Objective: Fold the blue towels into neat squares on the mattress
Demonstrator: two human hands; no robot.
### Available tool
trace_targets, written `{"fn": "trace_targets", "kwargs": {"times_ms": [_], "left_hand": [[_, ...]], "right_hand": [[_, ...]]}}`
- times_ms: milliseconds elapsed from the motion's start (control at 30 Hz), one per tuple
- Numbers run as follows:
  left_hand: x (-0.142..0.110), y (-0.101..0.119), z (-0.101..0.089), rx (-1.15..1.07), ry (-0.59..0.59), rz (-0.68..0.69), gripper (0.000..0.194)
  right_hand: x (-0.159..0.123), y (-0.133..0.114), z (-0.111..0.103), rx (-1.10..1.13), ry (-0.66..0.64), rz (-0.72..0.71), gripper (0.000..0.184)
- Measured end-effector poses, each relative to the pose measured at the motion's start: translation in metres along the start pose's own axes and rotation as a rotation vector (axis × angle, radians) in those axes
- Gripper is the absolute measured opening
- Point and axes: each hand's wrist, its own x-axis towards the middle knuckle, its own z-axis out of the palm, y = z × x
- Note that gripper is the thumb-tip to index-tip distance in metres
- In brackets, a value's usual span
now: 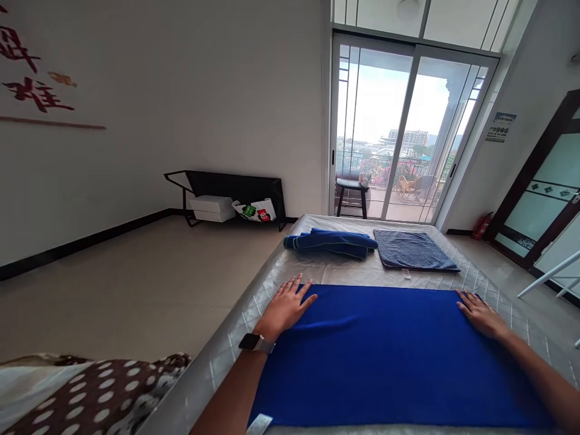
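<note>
A smooth blue cloth [385, 356] lies spread out on the pale mattress [254, 314], with a faint wrinkle near its left side and a white tag at its near left corner. My left hand [286, 303] rests flat on its far left corner, fingers spread; a watch is on that wrist. On the far right corner lies my right hand [481, 314], palm down with fingers stretched out. Beyond the cloth are a loosely folded blue towel [333, 243] with green edging and a flat grey-blue towel [414, 249].
Brown polka-dot fabric [99, 399] lies at the lower left. Against the wall stands a black rack [235, 181] with white boxes [212, 208] and a bag [256, 210]. A stool [352, 186] is by the sliding glass door [399, 121]. White metal legs [550, 275] stand at the right.
</note>
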Motion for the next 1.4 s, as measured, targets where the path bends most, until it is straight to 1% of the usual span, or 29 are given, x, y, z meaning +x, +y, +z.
{"fn": "trace_targets", "kwargs": {"times_ms": [67,133,167,200,267,333,367,433,467,533,600,633,700,767,867,900,967,1000,1033,1067,1133,1267,1400], "left_hand": [[0.001,0.008,0.002,-0.023,-0.004,0.039,0.071],[0.000,0.014,0.005,-0.049,-0.031,0.043,0.070],[0.000,0.016,0.007,-0.060,-0.036,0.039,0.069],[-0.001,0.017,0.008,-0.069,-0.034,0.035,0.068],[-0.002,0.016,0.012,-0.079,-0.013,0.029,0.066],[-0.003,0.015,0.014,-0.075,0.009,0.027,0.065],[-0.003,0.014,0.014,-0.071,0.018,0.026,0.065],[-0.003,0.014,0.014,-0.058,0.031,0.014,0.066],[-0.003,0.014,0.014,-0.050,0.035,0.003,0.067],[-0.004,0.015,0.012,-0.033,0.029,-0.028,0.069],[-0.005,0.015,0.010,-0.027,0.017,-0.050,0.070],[-0.005,0.014,0.009,-0.029,0.012,-0.056,0.071],[-0.006,0.013,0.008,-0.036,0.007,-0.064,0.072],[-0.006,0.011,0.006,-0.037,-0.001,-0.077,0.075],[-0.006,0.009,0.006,-0.028,-0.012,-0.105,0.077],[-0.005,0.008,0.007,-0.027,-0.013,-0.112,0.077],[-0.004,0.005,0.010,-0.029,-0.009,-0.122,0.077],[-0.002,0.003,0.012,-0.028,-0.008,-0.123,0.078],[-0.001,0.000,0.014,-0.026,-0.007,-0.124,0.078],[0.000,-0.003,0.016,-0.022,-0.004,-0.125,0.078],[0.002,-0.010,0.019,-0.012,-0.002,-0.129,0.078],[0.004,-0.021,0.021,0.009,-0.021,-0.136,0.075],[0.003,-0.022,0.023,0.031,-0.009,-0.114,0.071]], "right_hand": [[-0.003,-0.024,-0.009,-0.068,0.111,0.023,0.062],[-0.009,-0.065,-0.021,-0.092,0.239,-0.015,0.060],[-0.012,-0.092,-0.026,-0.074,0.254,-0.071,0.059],[-0.016,-0.121,-0.031,-0.036,0.239,-0.138,0.059],[-0.024,-0.184,-0.037,0.079,0.148,-0.268,0.061],[-0.031,-0.243,-0.039,0.198,0.057,-0.393,0.063],[-0.033,-0.269,-0.039,0.244,0.014,-0.441,0.063],[-0.036,-0.307,-0.035,0.304,-0.046,-0.482,0.063],[-0.037,-0.319,-0.032,0.320,-0.072,-0.483,0.064],[-0.036,-0.329,-0.026,0.331,-0.097,-0.456,0.065],[-0.035,-0.319,-0.022,0.324,-0.101,-0.424,0.066],[-0.034,-0.308,-0.020,0.315,-0.101,-0.408,0.066],[-0.030,-0.274,-0.018,0.282,-0.105,-0.360,0.066],[-0.026,-0.226,-0.016,0.225,-0.104,-0.276,0.066],[-0.016,-0.136,-0.007,0.130,-0.081,-0.128,0.066],[-0.013,-0.105,-0.002,0.108,-0.057,-0.086,0.066],[-0.007,-0.049,0.007,0.078,0.026,-0.047,0.066],[-0.005,-0.026,0.011,0.069,0.054,-0.029,0.067],[-0.003,-0.009,0.015,0.066,0.066,-0.003,0.068],[-0.002,0.003,0.018,0.068,0.066,0.021,0.069],[0.000,0.013,0.020,0.082,0.041,0.071,0.070],[0.000,0.003,0.015,0.104,-0.013,0.128,0.073],[-0.004,-0.003,0.008,0.104,-0.024,0.136,0.076]]}}
